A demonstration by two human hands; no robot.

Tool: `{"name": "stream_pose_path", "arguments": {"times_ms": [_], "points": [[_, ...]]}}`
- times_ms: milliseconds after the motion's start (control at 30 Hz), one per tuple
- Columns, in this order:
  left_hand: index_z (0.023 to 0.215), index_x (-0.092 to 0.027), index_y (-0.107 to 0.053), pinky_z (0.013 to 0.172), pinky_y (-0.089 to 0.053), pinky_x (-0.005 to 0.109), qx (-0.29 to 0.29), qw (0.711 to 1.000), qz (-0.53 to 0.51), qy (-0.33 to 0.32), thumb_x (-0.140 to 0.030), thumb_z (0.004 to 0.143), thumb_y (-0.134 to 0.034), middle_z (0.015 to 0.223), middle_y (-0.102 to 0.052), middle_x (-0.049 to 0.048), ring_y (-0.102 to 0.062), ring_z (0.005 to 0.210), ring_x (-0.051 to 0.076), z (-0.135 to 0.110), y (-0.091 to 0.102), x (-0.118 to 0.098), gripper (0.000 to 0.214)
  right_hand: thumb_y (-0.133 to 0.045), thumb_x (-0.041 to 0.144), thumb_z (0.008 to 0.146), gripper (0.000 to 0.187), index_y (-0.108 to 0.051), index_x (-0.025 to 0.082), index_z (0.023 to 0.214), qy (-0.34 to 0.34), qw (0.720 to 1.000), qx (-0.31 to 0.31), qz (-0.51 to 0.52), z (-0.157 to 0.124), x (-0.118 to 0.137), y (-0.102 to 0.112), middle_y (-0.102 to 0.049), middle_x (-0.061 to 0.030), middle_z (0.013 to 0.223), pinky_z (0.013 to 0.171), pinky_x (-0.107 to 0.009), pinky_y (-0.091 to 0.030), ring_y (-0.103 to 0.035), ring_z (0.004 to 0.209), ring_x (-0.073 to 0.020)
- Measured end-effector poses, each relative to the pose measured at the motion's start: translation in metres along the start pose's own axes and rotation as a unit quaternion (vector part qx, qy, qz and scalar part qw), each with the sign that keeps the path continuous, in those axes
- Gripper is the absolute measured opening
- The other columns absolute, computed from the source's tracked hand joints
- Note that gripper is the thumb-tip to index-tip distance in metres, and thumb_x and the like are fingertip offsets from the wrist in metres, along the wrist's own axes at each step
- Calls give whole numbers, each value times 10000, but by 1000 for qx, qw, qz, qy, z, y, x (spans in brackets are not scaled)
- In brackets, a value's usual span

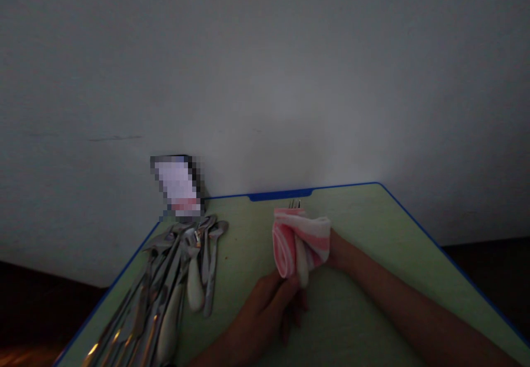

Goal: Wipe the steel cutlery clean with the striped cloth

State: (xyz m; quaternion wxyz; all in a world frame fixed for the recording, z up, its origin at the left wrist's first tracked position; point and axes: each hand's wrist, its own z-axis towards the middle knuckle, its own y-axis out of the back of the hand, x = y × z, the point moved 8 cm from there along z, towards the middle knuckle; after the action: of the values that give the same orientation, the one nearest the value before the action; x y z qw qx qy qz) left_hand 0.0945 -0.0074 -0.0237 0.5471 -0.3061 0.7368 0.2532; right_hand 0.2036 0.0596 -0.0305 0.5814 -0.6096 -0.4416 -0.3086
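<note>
A pink-and-white striped cloth (318, 245) is folded around a fork (302, 267) in front of me. The fork's tines poke out at the top, and its pale handle shows below. My left hand (275, 301) pinches the lower end of the handle, close to the cloth's bottom edge. From the right, my right hand (336, 248) holds the cloth around the fork; its fingers are mostly hidden behind the fabric.
A pile of cutlery (165, 278), with forks, spoons and knives, lies on the left of the pale green table (356, 212) with a blue edge. Behind it a phone (178, 185), blurred out, leans against the grey wall (265, 80).
</note>
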Motion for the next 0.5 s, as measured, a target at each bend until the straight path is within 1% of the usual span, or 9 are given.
{"name": "stream_pose_path", "arguments": {"times_ms": [100,233,267,333,400,500], "points": [[788,-125,-549,371,-362,167,-5,1000,-1,-1,-506,875,-361,591,-551,-2,-450,394,66,0,0,-1,434,-699,357,614,213,-652,157,668,-40,998,10,39,-2,-8,1,-587,14,539,532,-259,-419,-520,514,-116],[686,-129,-526,362,-329,160,-13,999,26,18,-521,880,-335,531,-513,-17,-426,372,57,2,3,1,477,-719,315,603,225,-662,145,738,-42,998,31,46,0,-8,-3,-611,12,588,565,-263,-431,-545,552,-119],[670,-131,-516,369,-332,159,-9,999,37,21,-516,883,-334,522,-505,-21,-430,376,57,3,2,2,477,-727,314,592,239,-662,143,746,-42,998,26,48,1,-8,-3,-616,7,601,567,-264,-432,-547,561,-122],[689,-141,-493,371,-339,158,2,998,51,22,-505,883,-349,523,-494,-32,-431,380,59,4,2,3,437,-738,323,575,271,-664,144,765,-32,998,-8,50,3,-7,0,-621,2,617,551,-259,-423,-538,556,-120],[754,-155,-467,358,-335,156,18,998,56,16,-493,878,-371,537,-487,-46,-419,378,61,4,1,3,373,-740,337,575,287,-661,150,777,-3,997,-48,56,4,-2,5,-615,11,618,518,-239,-396,-506,526,-102],[786,-167,-434,355,-324,153,41,996,80,6,-484,885,-363,547,-477,-57,-400,379,58,3,-2,1,340,-732,355,593,270,-644,152,747,39,992,-75,93,5,4,9,-594,26,610,496,-212,-363,-472,510,-78]]}}
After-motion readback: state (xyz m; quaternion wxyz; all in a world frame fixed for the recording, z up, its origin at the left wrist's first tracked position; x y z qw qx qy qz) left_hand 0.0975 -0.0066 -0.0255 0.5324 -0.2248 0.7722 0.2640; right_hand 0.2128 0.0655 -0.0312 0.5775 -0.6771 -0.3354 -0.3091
